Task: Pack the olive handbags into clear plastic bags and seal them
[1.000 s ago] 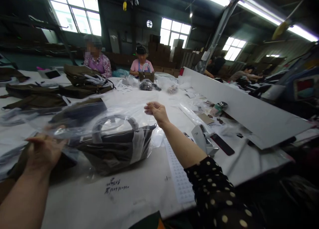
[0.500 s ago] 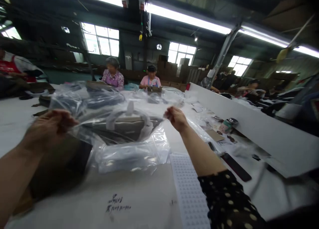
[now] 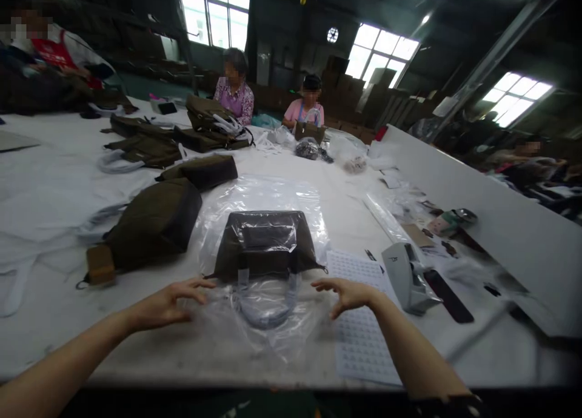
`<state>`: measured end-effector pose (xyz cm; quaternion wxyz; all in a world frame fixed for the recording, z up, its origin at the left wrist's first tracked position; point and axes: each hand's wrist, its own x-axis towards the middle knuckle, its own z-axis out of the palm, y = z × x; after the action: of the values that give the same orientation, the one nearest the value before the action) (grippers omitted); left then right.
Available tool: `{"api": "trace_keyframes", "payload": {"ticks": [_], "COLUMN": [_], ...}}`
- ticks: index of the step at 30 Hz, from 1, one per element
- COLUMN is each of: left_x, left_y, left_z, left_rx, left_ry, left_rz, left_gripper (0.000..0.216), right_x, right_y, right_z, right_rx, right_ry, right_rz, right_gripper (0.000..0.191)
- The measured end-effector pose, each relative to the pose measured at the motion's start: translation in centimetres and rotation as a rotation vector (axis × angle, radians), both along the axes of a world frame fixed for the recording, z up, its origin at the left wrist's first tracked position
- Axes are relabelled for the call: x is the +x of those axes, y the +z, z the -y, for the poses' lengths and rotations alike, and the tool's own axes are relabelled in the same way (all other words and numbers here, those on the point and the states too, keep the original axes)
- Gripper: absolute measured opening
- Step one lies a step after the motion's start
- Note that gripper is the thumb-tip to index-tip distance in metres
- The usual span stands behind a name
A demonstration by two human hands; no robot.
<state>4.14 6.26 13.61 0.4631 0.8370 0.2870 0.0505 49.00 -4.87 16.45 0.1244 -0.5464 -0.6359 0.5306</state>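
Observation:
A dark olive handbag lies on the white table inside a clear plastic bag. Its wrapped handles point toward me. On the left side of the plastic, my left hand has its fingers spread and holds nothing. Opposite it, my right hand is open too, fingers apart, beside the plastic and above a printed sheet. Left of the wrapped handbag lies another olive bag with a brown tag.
More olive bags lie farther back on the left. To the right are a grey device, a black phone and a jar beside a low white partition. Co-workers sit across the table.
The handbag in its plastic has come down flat onto the table, handles now toward me. Both hands have let go of the plastic and opened. The view has tilted down.

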Motion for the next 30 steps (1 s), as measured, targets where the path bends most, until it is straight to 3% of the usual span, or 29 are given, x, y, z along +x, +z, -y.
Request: {"api": "trace_keyframes", "payload": {"ticks": [2, 3, 5, 7, 10, 12, 14, 18, 20, 24, 27, 30], "left_x": [-1.0, -1.4, -2.0, -2.3, -2.4, -1.9, -0.7, 3.9, 6.6, 10.7, 12.3, 13.4], "left_y": [0.8, 0.9, 0.8, 0.1, -0.5, 0.0, 1.1, 3.4, 3.4, 1.6, -0.3, -2.3], "left_z": [1.0, 1.4, 2.1, 2.7, 3.4, 3.7, 3.4, 1.5, 0.4, -0.2, 1.4, 3.9], "left_rx": [0.081, 0.102, 0.109, 0.086, 0.066, 0.094, 0.17, 0.464, 0.673, 0.888, 0.914, 0.931], "left_ry": [-0.115, -0.142, -0.155, -0.098, 0.067, 0.159, 0.233, 0.33, 0.326, 0.416, 0.507, 0.58], "left_rz": [-0.019, -0.017, 0.006, 0.032, 0.055, 0.094, 0.149, 0.148, 0.104, 0.047, 0.029, 0.031], "left_gripper": [0.018, 0.016, 0.016, 0.018, 0.019, 0.02, 0.021, 0.024, 0.022, 0.018, 0.022, 0.017], "right_x": [-3.3, -5.6, -10.8, -15.3, -18.6, -18.9, -18.8, -19.7, -20.7, -22.4, -23.0, -23.4], "right_y": [1.9, 1.9, 0.0, -3.7, -8.5, -9.7, -9.6, -9.3, -9.9, -11.1, -11.3, -11.5], "right_z": [1.1, 1.8, 3.3, 4.7, 6.0, 6.2, 6.3, 6.3, 6.2, 6.1, 6.1, 6.0], "right_rx": [0.225, 0.331, 0.449, 0.515, 0.603, 0.617, 0.52, -0.095, -0.301, -0.405, -0.419, -0.38], "right_ry": [0.091, 0.122, 0.175, 0.197, 0.113, 0.027, -0.087, -0.458, -0.531, -0.622, -0.681, -0.593], "right_rz": [0.084, 0.073, 0.092, 0.24, 0.441, 0.444, 0.309, -0.264, -0.412, -0.529, -0.559, -0.43], "right_gripper": [0.085, 0.088, 0.099, 0.1, 0.042, 0.012, 0.019, 0.033, 0.043, 0.046, 0.04, 0.039]}}
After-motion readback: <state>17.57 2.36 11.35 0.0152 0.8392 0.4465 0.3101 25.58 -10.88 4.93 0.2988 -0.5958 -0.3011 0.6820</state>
